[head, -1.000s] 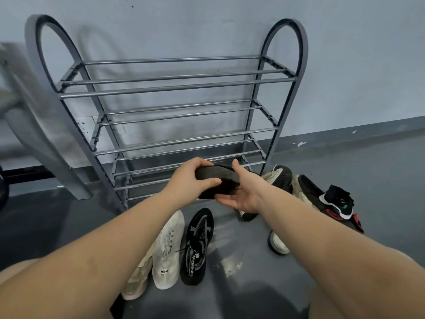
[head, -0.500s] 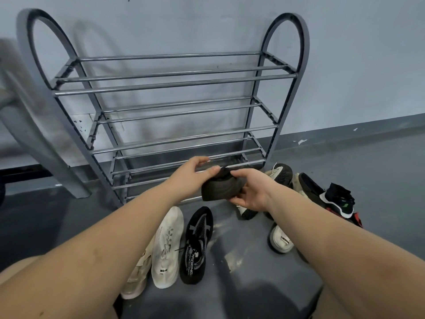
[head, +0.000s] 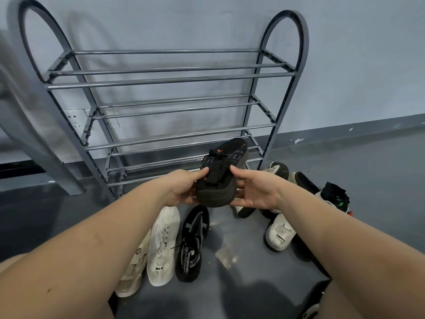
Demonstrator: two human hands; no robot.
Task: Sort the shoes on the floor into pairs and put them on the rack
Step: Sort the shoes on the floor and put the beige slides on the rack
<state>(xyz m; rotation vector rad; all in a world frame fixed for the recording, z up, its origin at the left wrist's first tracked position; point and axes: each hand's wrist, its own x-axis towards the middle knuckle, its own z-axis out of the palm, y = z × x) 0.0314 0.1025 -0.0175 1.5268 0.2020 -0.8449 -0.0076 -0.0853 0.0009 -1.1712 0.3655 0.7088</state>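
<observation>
A dark brown-black shoe [head: 220, 173] with black laces and an orange mark is held in the air in front of the grey metal rack [head: 161, 79], toe pointing at the rack. My left hand [head: 184, 187] grips its left side, thumb on the laces. My right hand [head: 255, 189] grips the right side, fingers under the sole. All rack shelves are bare. On the floor below lie a beige shoe [head: 135, 268], a white shoe [head: 162, 245] and a black patterned shoe [head: 192, 245].
More shoes lie in a heap on the floor at the right: a white one [head: 279, 233], a cream and black one [head: 278, 170], a black one with green [head: 333, 194]. A grey slanted post [head: 34, 134] stands left of the rack. The wall is right behind the rack.
The shoe has been turned from sole-up to upright, laces now on top, and lifted slightly. Both hands shifted to its sides.
</observation>
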